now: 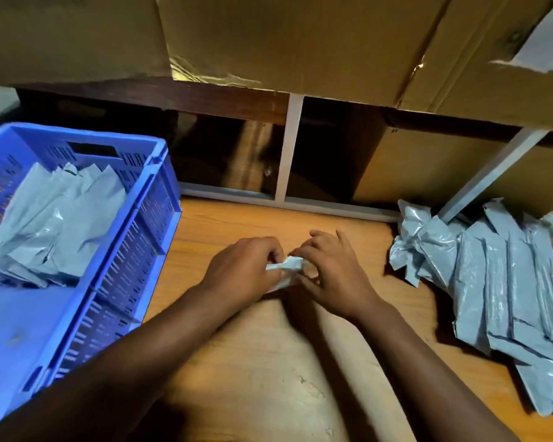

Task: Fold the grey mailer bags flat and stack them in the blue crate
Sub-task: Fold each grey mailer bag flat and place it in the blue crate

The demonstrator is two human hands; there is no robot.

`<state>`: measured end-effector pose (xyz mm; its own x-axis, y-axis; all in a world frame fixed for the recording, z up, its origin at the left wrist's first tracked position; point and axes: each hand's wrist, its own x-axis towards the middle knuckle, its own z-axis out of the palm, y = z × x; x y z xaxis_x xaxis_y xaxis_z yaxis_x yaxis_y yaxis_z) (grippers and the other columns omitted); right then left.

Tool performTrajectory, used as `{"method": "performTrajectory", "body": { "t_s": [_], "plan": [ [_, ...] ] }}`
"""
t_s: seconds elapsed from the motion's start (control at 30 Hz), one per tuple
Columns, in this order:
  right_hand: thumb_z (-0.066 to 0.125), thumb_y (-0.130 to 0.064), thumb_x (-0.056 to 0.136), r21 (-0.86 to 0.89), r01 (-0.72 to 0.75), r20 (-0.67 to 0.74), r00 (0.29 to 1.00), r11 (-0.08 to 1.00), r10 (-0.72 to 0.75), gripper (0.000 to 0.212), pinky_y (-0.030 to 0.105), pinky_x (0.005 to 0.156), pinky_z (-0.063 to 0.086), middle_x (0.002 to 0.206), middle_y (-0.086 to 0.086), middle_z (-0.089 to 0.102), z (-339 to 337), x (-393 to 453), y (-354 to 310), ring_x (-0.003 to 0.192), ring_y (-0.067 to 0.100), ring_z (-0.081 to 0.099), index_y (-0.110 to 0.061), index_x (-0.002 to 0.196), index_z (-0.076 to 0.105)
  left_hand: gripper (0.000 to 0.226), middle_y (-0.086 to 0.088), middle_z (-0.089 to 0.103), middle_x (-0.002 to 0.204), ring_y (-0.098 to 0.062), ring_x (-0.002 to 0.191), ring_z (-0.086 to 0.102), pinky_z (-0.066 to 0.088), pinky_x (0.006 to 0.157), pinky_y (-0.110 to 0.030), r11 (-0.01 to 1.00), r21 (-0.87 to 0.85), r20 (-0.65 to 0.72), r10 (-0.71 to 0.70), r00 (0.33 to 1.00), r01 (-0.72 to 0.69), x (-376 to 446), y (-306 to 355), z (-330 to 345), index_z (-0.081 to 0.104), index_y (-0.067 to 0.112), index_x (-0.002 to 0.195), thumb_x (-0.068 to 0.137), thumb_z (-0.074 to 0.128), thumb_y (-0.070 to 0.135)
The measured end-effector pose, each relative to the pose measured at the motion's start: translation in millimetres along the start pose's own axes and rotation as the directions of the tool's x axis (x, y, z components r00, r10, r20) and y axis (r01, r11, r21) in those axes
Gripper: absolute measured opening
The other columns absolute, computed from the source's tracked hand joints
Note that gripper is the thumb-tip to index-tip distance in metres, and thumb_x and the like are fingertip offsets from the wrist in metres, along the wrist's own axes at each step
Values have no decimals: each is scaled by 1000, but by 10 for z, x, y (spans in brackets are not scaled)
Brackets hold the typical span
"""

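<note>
A small folded grey mailer bag sits between my two hands at the middle of the wooden table. My left hand grips its left side with curled fingers. My right hand pinches its right side, fingers bent over it. Most of the bag is hidden by my fingers. The blue crate stands at the left and holds several folded grey bags. A loose pile of grey mailer bags lies at the right of the table.
The wooden table runs toward me between my forearms. Behind it stands a dark shelf with white uprights. Large cardboard boxes sit on the shelf and overhang it at the back.
</note>
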<state>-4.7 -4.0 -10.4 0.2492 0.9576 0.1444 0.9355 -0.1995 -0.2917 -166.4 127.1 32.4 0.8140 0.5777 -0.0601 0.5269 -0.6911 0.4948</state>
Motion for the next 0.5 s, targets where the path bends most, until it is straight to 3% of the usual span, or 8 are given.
{"method": "performTrajectory", "body": {
  "t_s": [0.1, 0.27, 0.33, 0.4, 0.43, 0.5],
  "plan": [
    [72, -27, 90, 33, 92, -264, 961, 995, -80, 26, 51, 125, 10, 115, -7, 59, -342, 365, -428, 132, 20, 48, -30, 114, 65, 16, 16, 64, 97, -11, 90, 59, 44, 65, -34, 995, 25, -210, 99, 973, -96, -238, -99, -633, 63, 37, 96, 85, 74, 35],
    [72, -21, 86, -27, 225, -515, 832, 974, -206, 31, 57, 127, 5, 130, -1, 63, -603, 1008, -1377, 143, 27, 43, -22, 117, 70, 21, 15, 66, 98, -10, 89, 64, 53, 73, -38, 991, -22, -504, 100, 858, -129, -606, -647, -1381, 71, 34, 103, 83, 66, 33],
    [71, -20, 85, 48, 217, -643, 753, 975, -136, 34, 56, 125, 16, 136, 5, 62, -578, 1234, -1789, 146, 31, 41, -16, 118, 70, 16, 13, 66, 96, -10, 89, 64, 53, 78, -37, 990, -78, -621, 46, 782, -121, -704, -911, -1567, 73, 30, 100, 86, 69, 25],
    [72, -20, 86, 164, 266, -770, 636, 950, -45, 24, 46, 113, 37, 122, 8, 65, -534, 1417, -2166, 131, 31, 53, -9, 108, 68, 13, 13, 66, 96, -12, 89, 63, 50, 80, -32, 989, -101, -720, 1, 694, -106, -770, -1111, -1685, 73, 25, 99, 87, 72, 19],
    [72, -25, 89, 245, 274, -770, 637, 930, 15, 19, 40, 100, 44, 109, 5, 66, -513, 1511, -2372, 114, 25, 60, -11, 100, 66, 12, 11, 66, 96, -12, 89, 63, 50, 80, -31, 988, -112, -746, -16, 666, -103, -799, -1214, -1734, 73, 23, 98, 87, 73, 18],
    [66, -48, 94, 505, 134, -520, 836, 853, 176, 34, 34, 73, 45, 81, -7, 61, -466, 1717, -2744, 82, 14, 59, -18, 82, 56, 10, 7, 65, 95, -16, 87, 64, 51, 78, -37, 989, -125, -752, -43, 657, -77, -813, -1419, -1770, 72, 21, 96, 87, 74, 18]
  ]
}}
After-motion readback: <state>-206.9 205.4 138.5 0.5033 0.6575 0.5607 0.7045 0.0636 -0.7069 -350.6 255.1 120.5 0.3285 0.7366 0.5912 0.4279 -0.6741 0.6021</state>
